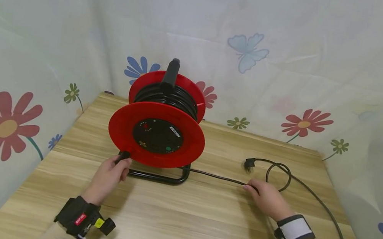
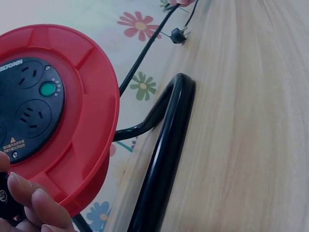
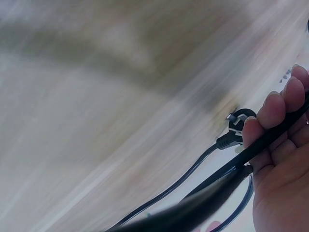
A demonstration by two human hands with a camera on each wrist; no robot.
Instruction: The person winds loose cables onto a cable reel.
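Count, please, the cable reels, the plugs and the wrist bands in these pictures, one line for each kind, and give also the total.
Cable reel: 1
Plug: 1
Wrist bands: 2
Total: 4

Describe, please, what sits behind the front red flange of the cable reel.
Behind the front red flange, black cable is wound, with the rear red flange beyond. Lower down, that space is covered and cannot be seen.

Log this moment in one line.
left hand: grips black knob | right hand: holds cable | reel: upright | plug: on table
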